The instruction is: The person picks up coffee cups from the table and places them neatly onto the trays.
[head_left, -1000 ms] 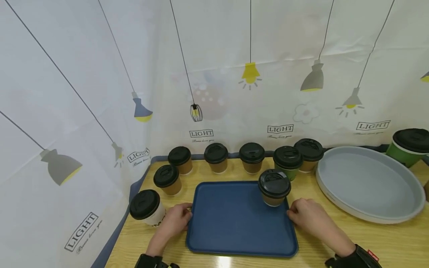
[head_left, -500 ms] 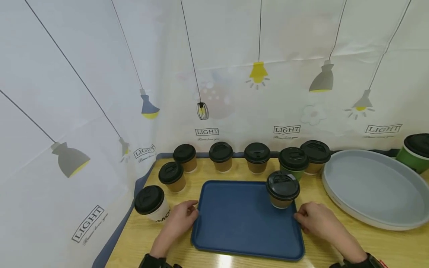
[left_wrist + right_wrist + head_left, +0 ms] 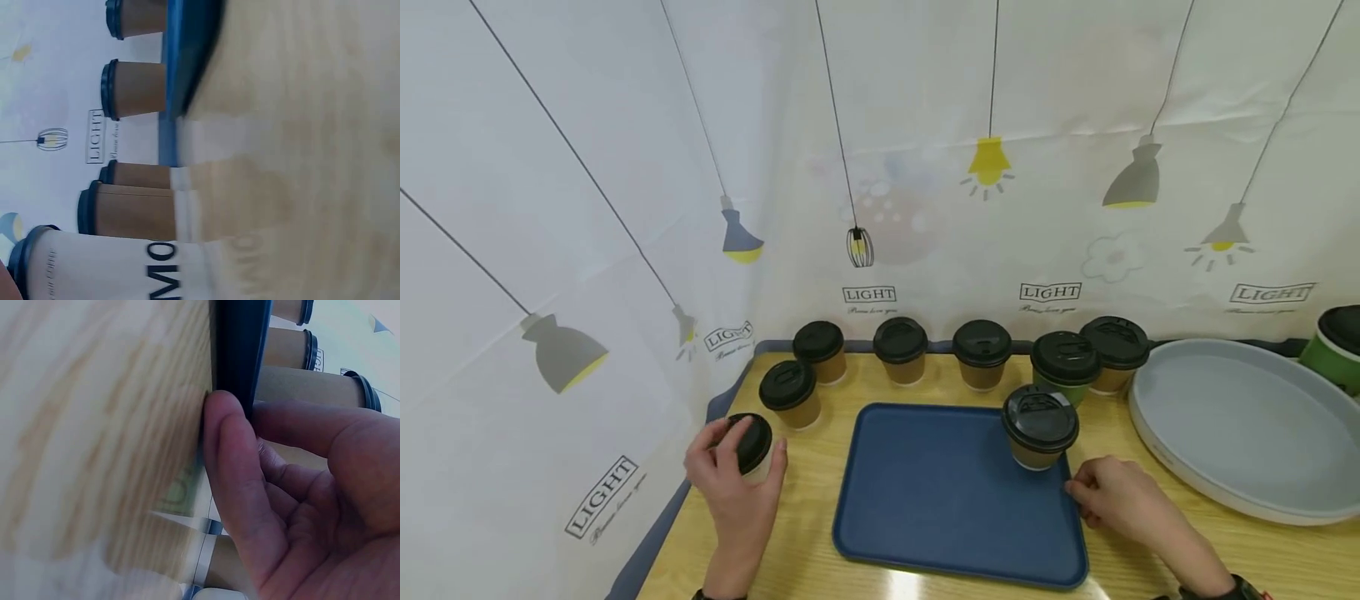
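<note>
**Left hand on white cup; right hand at tray edge**

The left hand (image 3: 733, 479) is curled round the white cup (image 3: 751, 446) with a black lid, which stands on the wooden table (image 3: 1225, 550) at its left edge, just left of the blue tray (image 3: 940, 492). The cup appears to rest on the table. The right hand (image 3: 1120, 500) rests at the tray's right edge; the right wrist view shows its fingers (image 3: 234, 481) loosely bent against the rim, gripping nothing firmly.

One brown cup (image 3: 1039, 427) already stands in the tray's far right corner. Judged step: taking up the white cup. The next move calls for a lift straight up, then a short carry rightward over the rim, set down well apart from the brown cup.

Limits of view: the left wrist view is blurred and shows only the cup's side (image 3: 112, 269) with part of its lettering; the fingers are not visible there. A green cup (image 3: 1333, 346) is cut off at the right.
</note>
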Action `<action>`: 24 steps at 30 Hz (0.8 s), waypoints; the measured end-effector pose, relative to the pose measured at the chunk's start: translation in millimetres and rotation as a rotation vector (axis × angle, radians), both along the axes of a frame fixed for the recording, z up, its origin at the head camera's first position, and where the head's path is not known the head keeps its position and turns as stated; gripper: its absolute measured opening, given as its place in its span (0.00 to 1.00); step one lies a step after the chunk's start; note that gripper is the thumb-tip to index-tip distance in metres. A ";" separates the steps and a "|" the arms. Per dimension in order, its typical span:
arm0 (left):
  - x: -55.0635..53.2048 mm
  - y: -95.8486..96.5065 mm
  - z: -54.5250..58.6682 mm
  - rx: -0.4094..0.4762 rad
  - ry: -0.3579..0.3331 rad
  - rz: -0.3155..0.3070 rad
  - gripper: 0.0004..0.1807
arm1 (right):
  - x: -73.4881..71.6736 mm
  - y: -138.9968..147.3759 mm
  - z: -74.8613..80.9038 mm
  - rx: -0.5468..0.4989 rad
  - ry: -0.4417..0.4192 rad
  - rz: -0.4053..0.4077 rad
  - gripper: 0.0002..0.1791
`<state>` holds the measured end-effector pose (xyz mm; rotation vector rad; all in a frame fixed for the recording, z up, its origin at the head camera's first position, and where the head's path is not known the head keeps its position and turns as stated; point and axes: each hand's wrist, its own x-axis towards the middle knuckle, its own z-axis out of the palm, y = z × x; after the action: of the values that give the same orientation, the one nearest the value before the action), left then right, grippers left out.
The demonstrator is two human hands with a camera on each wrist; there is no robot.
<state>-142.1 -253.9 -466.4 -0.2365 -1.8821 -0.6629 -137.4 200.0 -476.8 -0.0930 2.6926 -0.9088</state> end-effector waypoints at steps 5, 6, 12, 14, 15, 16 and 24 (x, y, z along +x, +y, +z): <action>2.4 -6.0 -10.0 0.250 -0.160 0.104 0.57 | 0.4 -0.2 -1.7 0.001 0.003 -0.005 0.15; 2.3 -6.5 -11.9 0.318 -0.209 0.106 0.60 | 0.3 -0.2 -1.8 0.003 0.002 -0.008 0.15; 3.4 -5.7 -20.0 0.717 -0.476 0.044 0.73 | 0.4 -0.3 -2.1 0.000 -0.008 -0.012 0.15; 3.3 -4.7 -21.9 0.798 -0.503 0.007 0.74 | 0.8 -0.1 -1.5 -0.003 -0.010 -0.011 0.15; 2.8 -4.2 -22.9 0.824 -0.513 -0.009 0.75 | 0.8 0.0 -1.2 -0.004 -0.012 -0.012 0.15; 2.1 -3.7 -23.6 0.843 -0.520 -0.018 0.75 | 0.9 0.1 -0.9 -0.004 -0.018 -0.019 0.15; -6.0 -5.5 -30.3 0.918 -0.551 0.003 0.65 | 1.8 0.7 -0.3 -0.020 -0.037 -0.034 0.15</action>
<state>-148.1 -259.4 -496.7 0.5931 -1.8586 -1.6228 -135.5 200.8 -477.2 -0.0350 2.6591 -0.9385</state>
